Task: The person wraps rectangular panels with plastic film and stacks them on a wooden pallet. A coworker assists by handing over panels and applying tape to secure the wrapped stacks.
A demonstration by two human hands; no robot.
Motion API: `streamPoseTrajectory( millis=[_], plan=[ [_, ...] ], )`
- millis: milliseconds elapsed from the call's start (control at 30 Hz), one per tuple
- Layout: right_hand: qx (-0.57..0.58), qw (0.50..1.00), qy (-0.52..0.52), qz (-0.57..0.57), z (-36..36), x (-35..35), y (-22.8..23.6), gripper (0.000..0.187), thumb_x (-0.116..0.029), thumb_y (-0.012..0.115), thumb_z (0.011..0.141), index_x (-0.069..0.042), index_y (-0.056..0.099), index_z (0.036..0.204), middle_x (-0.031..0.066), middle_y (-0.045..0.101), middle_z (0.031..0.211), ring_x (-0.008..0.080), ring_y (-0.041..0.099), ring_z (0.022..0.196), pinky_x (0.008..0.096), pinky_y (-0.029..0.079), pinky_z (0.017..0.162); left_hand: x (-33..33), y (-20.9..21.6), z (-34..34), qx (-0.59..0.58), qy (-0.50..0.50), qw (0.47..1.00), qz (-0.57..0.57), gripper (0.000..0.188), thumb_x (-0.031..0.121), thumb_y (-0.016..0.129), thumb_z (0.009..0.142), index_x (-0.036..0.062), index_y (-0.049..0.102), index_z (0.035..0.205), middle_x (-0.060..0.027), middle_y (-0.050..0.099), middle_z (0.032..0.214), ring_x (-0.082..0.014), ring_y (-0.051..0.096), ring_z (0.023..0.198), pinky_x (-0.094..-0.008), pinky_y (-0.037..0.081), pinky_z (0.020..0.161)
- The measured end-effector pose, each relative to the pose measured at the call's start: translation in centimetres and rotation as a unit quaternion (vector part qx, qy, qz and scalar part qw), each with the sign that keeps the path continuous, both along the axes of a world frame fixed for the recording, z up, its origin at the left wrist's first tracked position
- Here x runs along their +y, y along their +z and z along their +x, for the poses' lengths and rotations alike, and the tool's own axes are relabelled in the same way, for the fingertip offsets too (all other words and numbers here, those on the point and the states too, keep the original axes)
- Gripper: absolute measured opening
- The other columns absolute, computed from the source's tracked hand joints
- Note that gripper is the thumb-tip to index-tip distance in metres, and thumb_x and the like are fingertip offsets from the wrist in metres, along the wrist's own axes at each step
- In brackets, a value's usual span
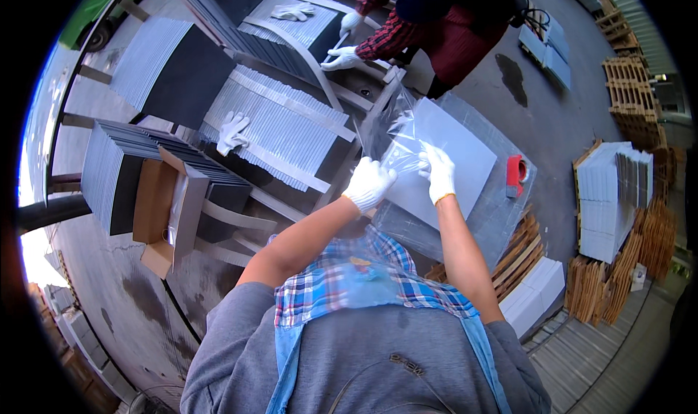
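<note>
My left hand, in a white knit glove, is closed on the near edge of a crumpled clear plastic film. My right hand, gloved the same way, pinches the film farther right, with its fingertips hidden by glare and folds. Beneath the film and my right hand lies a flat, pale grey panel. It rests on a worktop covered in scuffed, translucent sheeting. A red tape dispenser stands at the worktop's right side, apart from both hands.
Stacks of grey panels stand on racks at left, with a loose white glove on one. An open cardboard box leans nearer. Across from me a co-worker's gloved hands work at another stack. Pallets and white panels line the right.
</note>
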State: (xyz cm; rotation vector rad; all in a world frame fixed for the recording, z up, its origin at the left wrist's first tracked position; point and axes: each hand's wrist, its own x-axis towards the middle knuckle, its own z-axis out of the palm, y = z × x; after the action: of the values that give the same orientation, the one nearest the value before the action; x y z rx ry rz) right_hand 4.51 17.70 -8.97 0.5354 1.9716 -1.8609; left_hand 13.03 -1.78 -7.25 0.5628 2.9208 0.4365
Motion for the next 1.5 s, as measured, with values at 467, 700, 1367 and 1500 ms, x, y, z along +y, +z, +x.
streamPoseTrajectory(
  millis=[467,700,1367,1500],
  plan=[
    [-0.107,0.950,-0.258,-0.137,4.8,13.3,-4.6,0.049,-0.043,0.062,0.098,-0.009,0.055,0.133,0.0126,0.064,0.120,0.0242,0.062,0.101,0.0399,0.052,0.081,11.6,-2.2,-4.7,0.108,-0.072,0.988,-0.078,0.019,0.018,0.062,0.082,0.0110,0.072,0.097,-0.0142,0.061,0.118,-0.0346,0.051,0.123,-0.0513,0.040,0.104],
    [-0.150,0.931,-0.281,-0.180,10.0,14.2,-6.1,0.050,-0.045,0.065,0.095,-0.010,0.057,0.130,0.0123,0.066,0.116,0.0250,0.064,0.096,0.0397,0.052,0.078,12.6,-2.7,-3.8,0.029,-0.142,0.984,-0.101,0.023,0.017,0.062,0.083,0.0070,0.073,0.101,-0.0164,0.058,0.125,-0.0395,0.043,0.133,-0.0602,0.033,0.111],
    [0.233,0.847,0.219,0.425,2.5,8.4,2.6,0.037,-0.029,0.056,0.094,-0.013,0.062,0.127,0.0141,0.068,0.115,0.0350,0.062,0.107,0.0455,0.050,0.090,13.8,-2.2,-2.6,-0.045,-0.128,0.985,-0.111,0.018,0.014,0.065,0.082,0.0038,0.074,0.094,-0.0146,0.055,0.118,-0.0297,0.056,0.108,-0.0432,0.047,0.086],
    [0.227,0.810,0.266,0.470,2.1,9.0,-1.0,0.035,-0.030,0.057,0.092,-0.016,0.062,0.123,0.0119,0.066,0.117,0.0339,0.063,0.106,0.0466,0.053,0.087,13.1,-2.3,-2.2,-0.048,-0.128,0.982,-0.128,0.022,0.013,0.064,0.083,0.0022,0.074,0.099,-0.0126,0.054,0.119,-0.0284,0.055,0.109,-0.0416,0.047,0.088]
  ],
)
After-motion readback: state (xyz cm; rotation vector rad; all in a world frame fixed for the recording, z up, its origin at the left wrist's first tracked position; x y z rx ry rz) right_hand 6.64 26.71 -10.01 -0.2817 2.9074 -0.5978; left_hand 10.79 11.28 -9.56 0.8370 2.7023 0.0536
